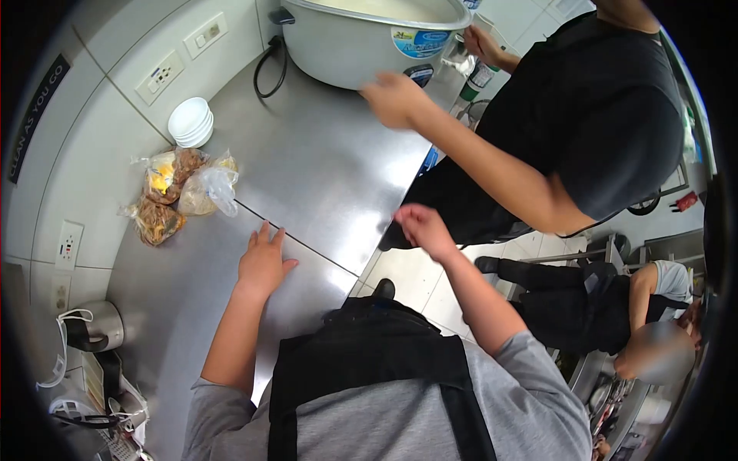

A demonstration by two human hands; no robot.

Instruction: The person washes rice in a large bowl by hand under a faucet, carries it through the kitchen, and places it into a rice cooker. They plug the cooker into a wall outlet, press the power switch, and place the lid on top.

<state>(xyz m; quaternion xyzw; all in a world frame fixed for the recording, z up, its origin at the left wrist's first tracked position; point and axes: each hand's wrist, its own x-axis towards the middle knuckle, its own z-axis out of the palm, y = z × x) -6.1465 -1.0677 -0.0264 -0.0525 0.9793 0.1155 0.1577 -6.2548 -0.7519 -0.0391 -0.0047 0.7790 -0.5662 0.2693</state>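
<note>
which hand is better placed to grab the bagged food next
Probably the left hand: it is over the counter, nearer the bagged food; the right hand is by the edge.

Left grip palm down, fingers spread, right grip loosely curled, forearms extended

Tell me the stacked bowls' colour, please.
The stacked bowls are white, seen in the head view.

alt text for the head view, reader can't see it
A person's left hand is spread over a silver metal table near clear plastic food bags; the right hand is loosely curled by the table's edge. A co-worker in black stands beside a round grey cooker.
</note>
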